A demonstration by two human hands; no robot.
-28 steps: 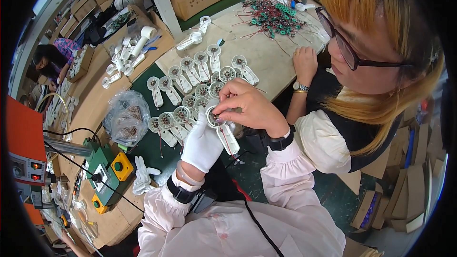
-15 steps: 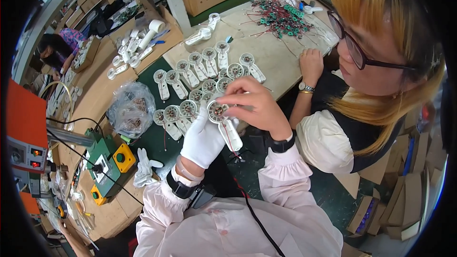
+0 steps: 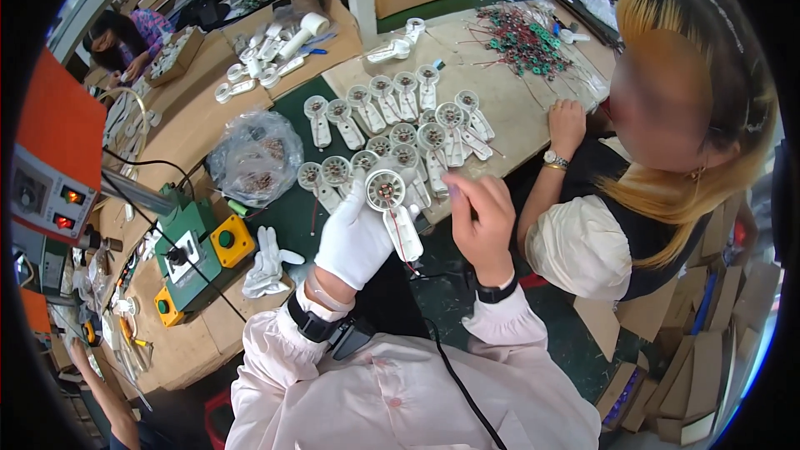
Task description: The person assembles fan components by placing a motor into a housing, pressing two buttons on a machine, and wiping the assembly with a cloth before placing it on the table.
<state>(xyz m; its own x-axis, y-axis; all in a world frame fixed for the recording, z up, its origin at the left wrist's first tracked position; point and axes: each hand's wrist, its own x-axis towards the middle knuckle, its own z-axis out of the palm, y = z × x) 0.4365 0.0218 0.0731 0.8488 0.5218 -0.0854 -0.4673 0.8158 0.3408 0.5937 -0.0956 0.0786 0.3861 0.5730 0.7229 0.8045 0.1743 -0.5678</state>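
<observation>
My left hand [image 3: 354,237], in a white glove, is closed around a white handheld-fan housing [image 3: 406,237]. The housing's round ribbed head faces up, with a copper-coloured motor part at its centre and a red wire running down the handle. To the right of it, apart from the housing, is my bare right hand [image 3: 486,221]. Its thumb and forefinger are drawn together; whatever may be between them is too small to make out. Just beyond both hands, several similar fan housings [image 3: 402,135] lie in rows on the bench, their heads fitted with like parts.
A clear bag of copper-coloured parts [image 3: 254,158] lies left, near a spare white glove [image 3: 268,262] and a green control box with yellow buttons [image 3: 196,258]. Wired green boards [image 3: 521,37] are heaped at the back. A co-worker [image 3: 583,233] sits close at the right.
My right hand has withdrawn from the fan head toward the right, its fingers curling in. The left hand still holds the housing. The whole view has shifted slightly.
</observation>
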